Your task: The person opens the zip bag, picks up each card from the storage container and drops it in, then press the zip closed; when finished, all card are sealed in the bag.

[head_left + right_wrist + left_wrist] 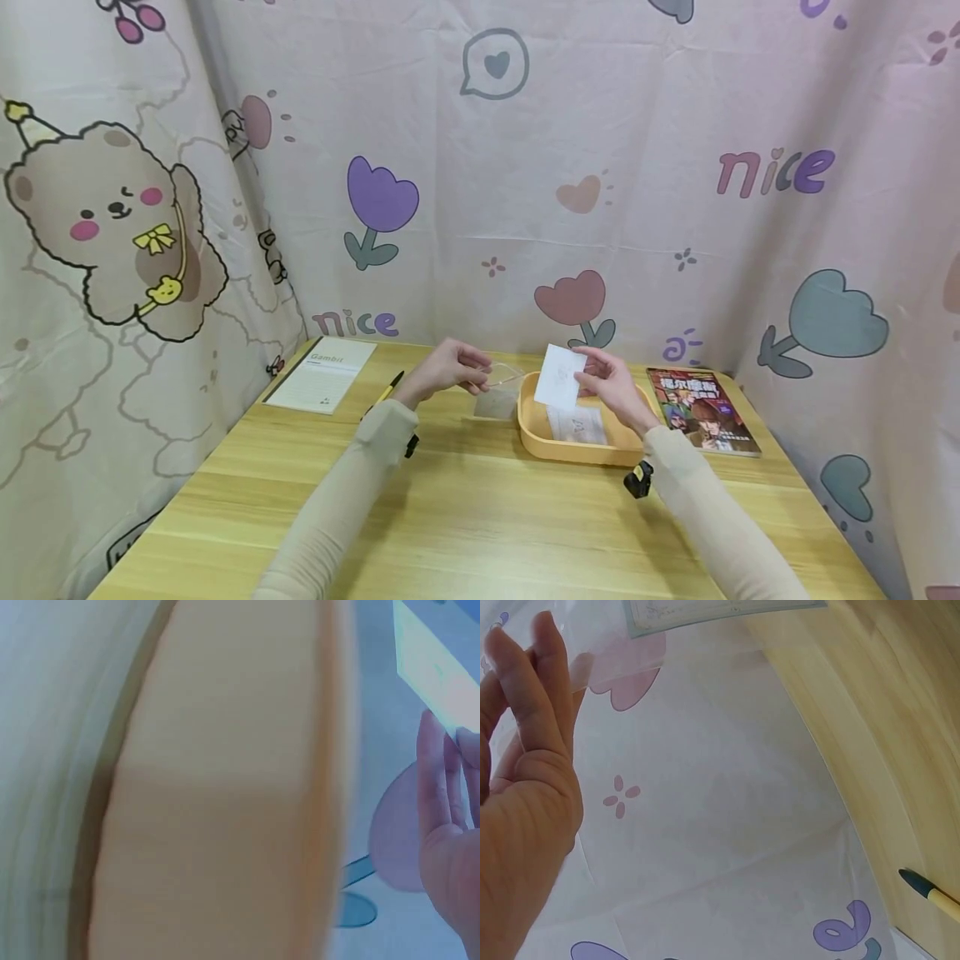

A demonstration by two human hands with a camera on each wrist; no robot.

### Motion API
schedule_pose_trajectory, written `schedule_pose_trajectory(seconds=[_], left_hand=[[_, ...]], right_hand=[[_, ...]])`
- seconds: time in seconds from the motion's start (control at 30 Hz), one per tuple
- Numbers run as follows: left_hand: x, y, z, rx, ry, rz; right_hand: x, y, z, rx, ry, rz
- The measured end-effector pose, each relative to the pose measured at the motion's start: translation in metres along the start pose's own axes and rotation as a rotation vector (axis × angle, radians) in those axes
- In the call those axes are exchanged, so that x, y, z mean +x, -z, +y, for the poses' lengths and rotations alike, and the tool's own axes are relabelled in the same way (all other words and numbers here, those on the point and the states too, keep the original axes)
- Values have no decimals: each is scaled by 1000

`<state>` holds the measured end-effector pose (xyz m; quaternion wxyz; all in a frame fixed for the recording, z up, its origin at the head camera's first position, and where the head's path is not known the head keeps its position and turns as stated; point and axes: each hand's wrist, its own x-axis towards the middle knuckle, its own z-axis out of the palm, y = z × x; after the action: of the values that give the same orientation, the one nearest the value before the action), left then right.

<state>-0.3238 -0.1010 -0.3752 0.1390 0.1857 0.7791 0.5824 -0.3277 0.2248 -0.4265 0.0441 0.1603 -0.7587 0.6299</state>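
In the head view my left hand (452, 371) pinches a clear plastic sleeve (504, 374) between thumb and fingers, left of an orange tray (581, 452). My right hand (617, 388) holds a white card (558, 377) with a faint drawing, tilted up over the tray. Inside the tray lies a pale printed card (577, 425). Close below the sleeve, a greyish card in clear film (495, 405) shows on the table. The right wrist view has the white card (439, 671) between thumb and fingers, with the tray wall (210, 787) filling the middle.
A notepad (321, 375) lies at the table's back left, with a yellow and black pen (393, 384) beside it. Right of the tray is a colourful magazine (705, 412). A patterned curtain (480, 183) hangs behind the wooden table (480, 517).
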Motion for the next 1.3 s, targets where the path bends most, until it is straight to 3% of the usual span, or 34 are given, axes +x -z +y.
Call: schedule_pose_trajectory(seconds=[0.5,0.77,1.07,1.3], left_hand=[[-1,1,3,-7,12,0],[-2,0,4,-5,-2,-20],[-1,-1,1,-21,-11,-24],[-1,-1,1,-24,-29,-23]], right_hand=[[4,-34,-34,324,215,128],[9,-58,-40,346,295,173],[17,-79,-44,373,336,132],[15,-84,-52,177,356,92]])
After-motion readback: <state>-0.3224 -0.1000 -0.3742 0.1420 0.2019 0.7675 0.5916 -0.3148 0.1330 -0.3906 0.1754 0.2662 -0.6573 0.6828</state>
